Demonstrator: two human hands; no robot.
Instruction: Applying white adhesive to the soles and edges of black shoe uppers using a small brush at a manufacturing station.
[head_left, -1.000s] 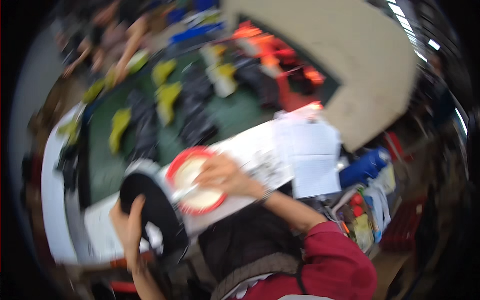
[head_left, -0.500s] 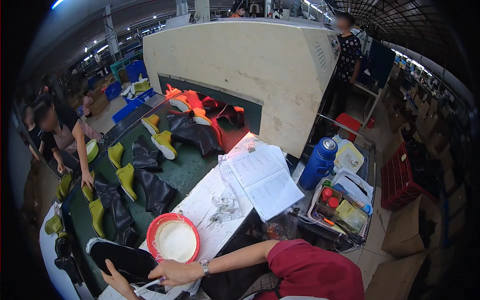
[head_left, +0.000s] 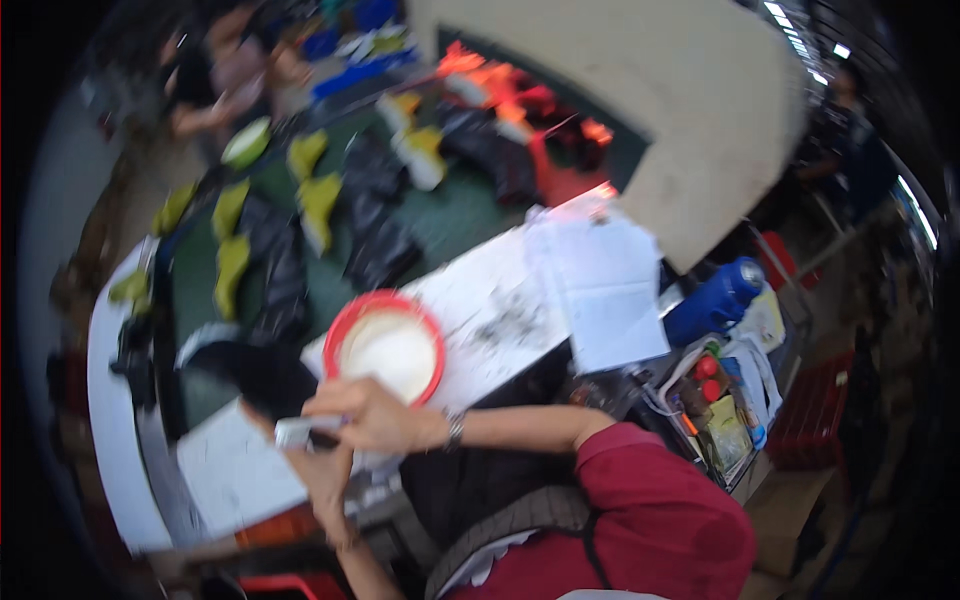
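My left hand (head_left: 322,480) is closed on a black boot piece (head_left: 262,378) with a pale rim, held over the near end of the table. Beside it, my right hand (head_left: 372,415), with a watch at the wrist, is wrapped round a small white-ended brush (head_left: 295,432), which lies against my left hand. Motion blurs the brush and the boot piece. Just beyond my right hand stands a red bowl (head_left: 437,335) holding a creamy white substance (head_left: 388,352).
Yellow-green and black boots (head_left: 320,205) lie on a green conveyor (head_left: 300,270) that runs into a big beige machine (head_left: 680,80) with a red glow inside. Papers (head_left: 605,285), a blue flask (head_left: 715,300) and a supply tray (head_left: 715,400) are to the right. Another person (head_left: 225,95) stands at the far left.
The whole view has tilted and shifted, so the bowl and conveyor appear higher. My hands have come closer together, and the brush now sits nearer the boot piece.
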